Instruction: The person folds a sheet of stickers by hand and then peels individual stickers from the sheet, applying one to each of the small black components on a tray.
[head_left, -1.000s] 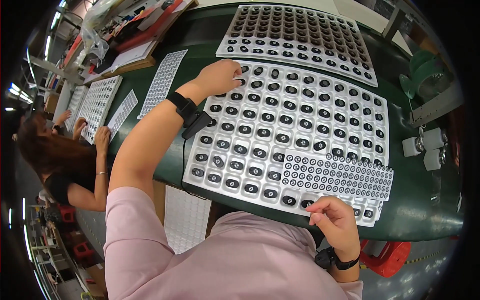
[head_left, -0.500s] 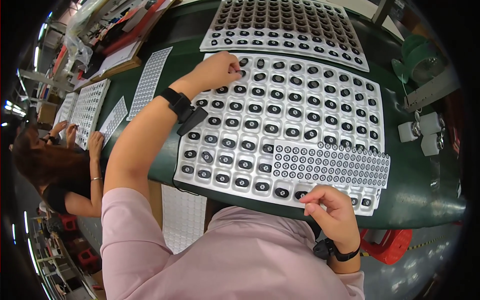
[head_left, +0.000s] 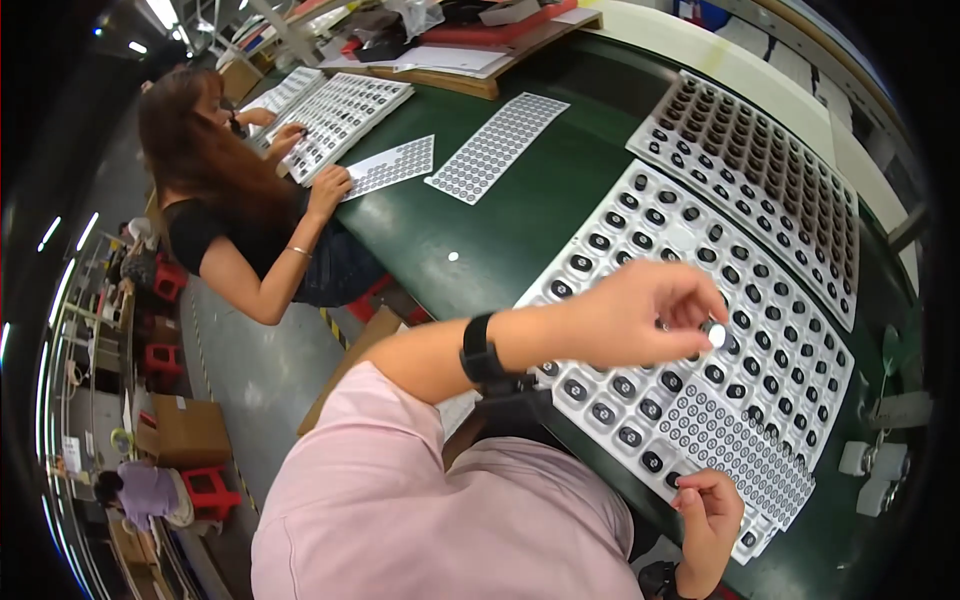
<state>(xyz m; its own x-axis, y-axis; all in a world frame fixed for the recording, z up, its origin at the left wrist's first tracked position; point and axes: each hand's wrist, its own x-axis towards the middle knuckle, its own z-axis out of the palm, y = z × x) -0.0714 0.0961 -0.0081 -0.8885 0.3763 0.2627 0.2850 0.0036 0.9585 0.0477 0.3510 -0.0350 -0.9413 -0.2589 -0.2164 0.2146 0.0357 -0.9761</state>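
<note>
My left hand (head_left: 640,312) hovers over the middle of a white moulded tray (head_left: 560,268), its wrist in a black band. Thumb and forefinger pinch a small part with a white round face (head_left: 716,335). Rows of small black oval parts (head_left: 630,436) with a pale mark sit in the tray's pockets. My right hand (head_left: 712,522) is at the tray's near edge, fingers curled with thumb and fingertip together; whatever they may hold is too small to make out. Beside it a sheet of round printed stickers (head_left: 735,445) lies across the tray's near right part.
Behind stands a second tray (head_left: 645,140) of dark parts. To the left on the green table (head_left: 450,225) lie two more sticker sheets (head_left: 500,145). A co-worker (head_left: 215,190) sits there at another tray (head_left: 345,110). White blocks (head_left: 885,465) stand on the right.
The view has turned left. My left hand has moved from the tray's far left pockets back over its middle, now pinching the small part. My right hand stays by the near edge.
</note>
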